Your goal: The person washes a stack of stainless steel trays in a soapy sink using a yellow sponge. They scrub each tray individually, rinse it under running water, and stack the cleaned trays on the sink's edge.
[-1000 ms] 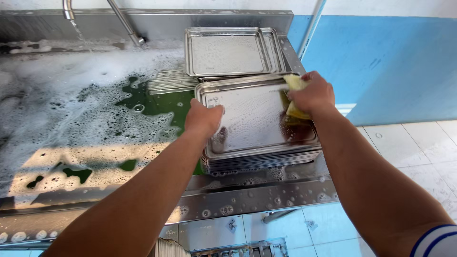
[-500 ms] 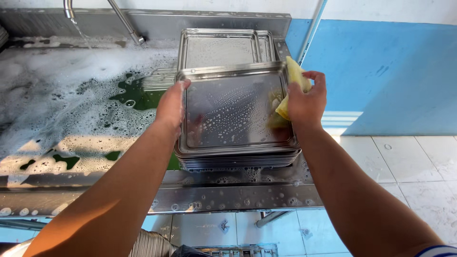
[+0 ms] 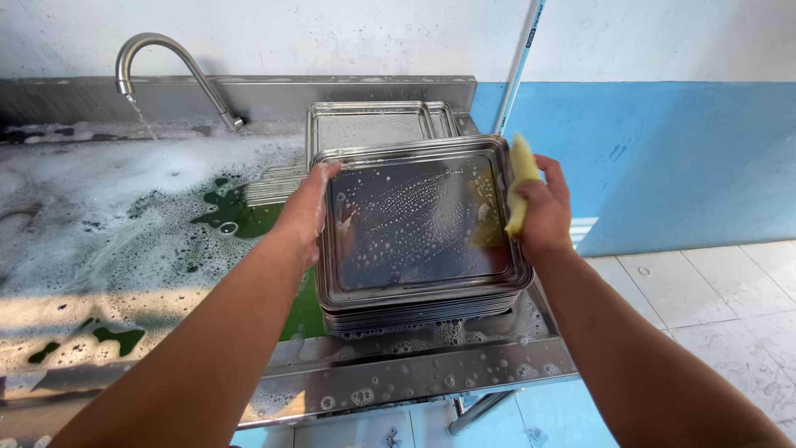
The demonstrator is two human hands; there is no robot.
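Note:
A soapy steel tray (image 3: 414, 224) is tilted up above a stack of like trays (image 3: 423, 314) on the sink's ledge. My left hand (image 3: 308, 207) grips the tray's left rim. My right hand (image 3: 543, 207) holds its right rim together with a yellow sponge (image 3: 520, 178) pressed against the edge. Suds and droplets cover the tray's inner face.
A wide sink (image 3: 124, 232) full of foam and green water lies to the left, with a curved tap (image 3: 162, 66) running a thin stream. More trays (image 3: 373, 124) lie behind the stack. A blue wall (image 3: 663, 158) and white floor tiles (image 3: 713, 299) are on the right.
The top tray has been lifted off the stack and tilted up toward me. My left hand moved from its surface to its left rim, and the view rose to show the tap.

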